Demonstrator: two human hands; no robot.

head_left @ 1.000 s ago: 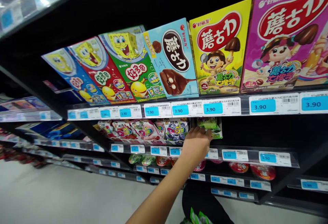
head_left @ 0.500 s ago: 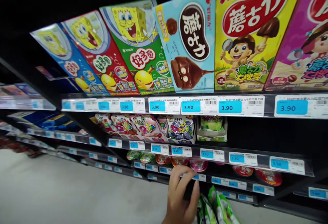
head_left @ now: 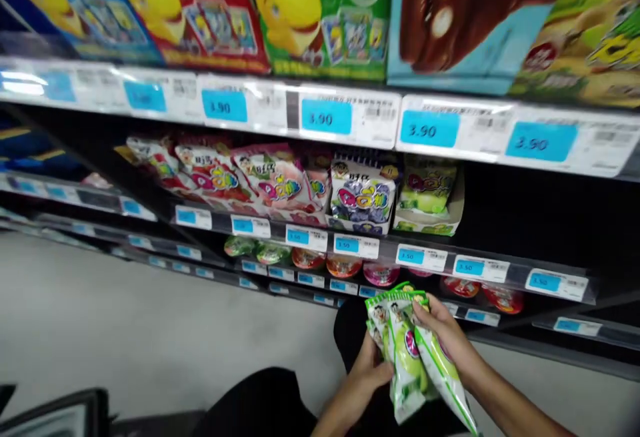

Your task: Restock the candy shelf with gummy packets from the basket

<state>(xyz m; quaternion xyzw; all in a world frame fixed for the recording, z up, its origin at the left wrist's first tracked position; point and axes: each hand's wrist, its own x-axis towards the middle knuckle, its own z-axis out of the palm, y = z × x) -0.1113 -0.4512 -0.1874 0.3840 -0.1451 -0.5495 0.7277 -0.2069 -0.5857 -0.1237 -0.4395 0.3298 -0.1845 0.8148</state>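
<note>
Several green-and-white gummy candy bags [head_left: 406, 357] are bunched together in front of the lower shelves. My left hand [head_left: 361, 376] grips them from the left side, its thumb across the front. On the right, my right hand [head_left: 443, 327] is closed on the same bunch near the top, thumb over the outermost bag. Beyond the hands, a cardboard display box [head_left: 456, 207] on the shelf holds a similar green bag [head_left: 425, 187]. Beside it stand blueberry gummy bags [head_left: 363, 190], then pink and red gummy bags [head_left: 275, 180] farther left.
Large cartoon snack boxes [head_left: 320, 17] line the upper shelf above a strip of price labels [head_left: 345, 120]. Round lidded cups [head_left: 345, 265] sit on a lower shelf. Pale floor [head_left: 165, 304] stretches left; a dark-framed object [head_left: 55, 410] stands at bottom left.
The view has dropped and come closer to the lower shelves. One hand was raised with curled fingers beside the green bags; now both hands hold the bags, higher in view.
</note>
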